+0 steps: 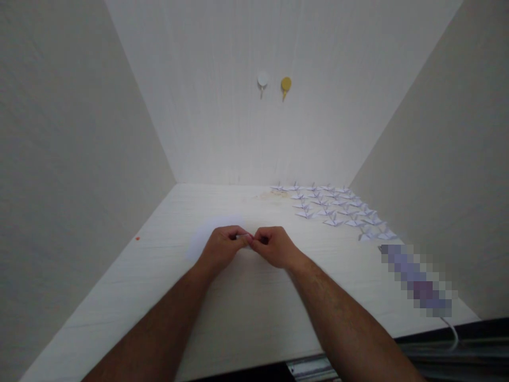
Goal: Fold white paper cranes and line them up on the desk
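Over the middle of the white table, my left hand (225,245) and my right hand (276,245) meet fingertip to fingertip. Both are closed in a pinch on a small piece of folded white paper (242,236), of which only a sliver shows between the fingers. Most of the paper's shape is hidden by my fingers. To the right and farther back, several white folded paper cranes (333,222) stand in rows, apart from my hands.
White table (167,297) lies between side walls and a back wall with a white hook (262,79) and a yellow hook (286,84). A pixelated object (415,278) lies at right, near a white cable (453,334). A small orange spot (137,239) is at left.
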`<state>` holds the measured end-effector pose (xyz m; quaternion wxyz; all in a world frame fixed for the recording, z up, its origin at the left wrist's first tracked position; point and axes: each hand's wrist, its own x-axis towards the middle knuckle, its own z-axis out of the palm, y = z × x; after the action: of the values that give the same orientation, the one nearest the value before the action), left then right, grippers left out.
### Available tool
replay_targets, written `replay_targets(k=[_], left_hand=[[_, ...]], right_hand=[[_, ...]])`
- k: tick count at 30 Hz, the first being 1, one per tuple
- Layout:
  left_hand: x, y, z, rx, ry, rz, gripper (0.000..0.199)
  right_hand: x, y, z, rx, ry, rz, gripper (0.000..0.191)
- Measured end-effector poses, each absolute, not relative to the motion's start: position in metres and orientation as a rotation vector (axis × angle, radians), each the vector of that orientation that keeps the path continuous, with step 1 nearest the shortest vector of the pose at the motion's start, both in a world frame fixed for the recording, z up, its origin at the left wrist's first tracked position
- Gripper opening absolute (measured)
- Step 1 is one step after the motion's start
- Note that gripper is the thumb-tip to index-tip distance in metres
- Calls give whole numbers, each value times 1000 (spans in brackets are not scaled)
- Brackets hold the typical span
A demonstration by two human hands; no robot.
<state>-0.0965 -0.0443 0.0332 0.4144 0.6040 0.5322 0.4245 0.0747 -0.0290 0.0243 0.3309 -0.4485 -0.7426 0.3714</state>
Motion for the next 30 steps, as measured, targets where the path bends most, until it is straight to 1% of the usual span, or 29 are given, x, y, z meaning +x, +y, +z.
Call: replay_targets(k=[4,7,10,16,19,25,30], left_hand=[[-95,-44,31,1358,1227,1150,21],[-96,-43,30,1295,1251,1182,15],[-97,-42,30,1375,1314,1126,10],[-93,-45,32,1418,1362,1065,11],[-90,-46,34,1414,1399,1082,11],[-89,-47,31,1419,1391,1125,11],[-86,-47,29,1353,1334,1196,13]], right_hand=[[75,-28,27,-1192,-1810,956,23],[76,-26,29,-1205,-1748,952,20],[76,-25,29,-1194,-1721,1045,19],[72,-27,27,-1126,-1616,1246,11],[71,-27,25,-1119,-1626,1252,11],[73,-24,22,-1151,-1607,1196,6],[72,-23,20,-1092,-1531,1255,12]])
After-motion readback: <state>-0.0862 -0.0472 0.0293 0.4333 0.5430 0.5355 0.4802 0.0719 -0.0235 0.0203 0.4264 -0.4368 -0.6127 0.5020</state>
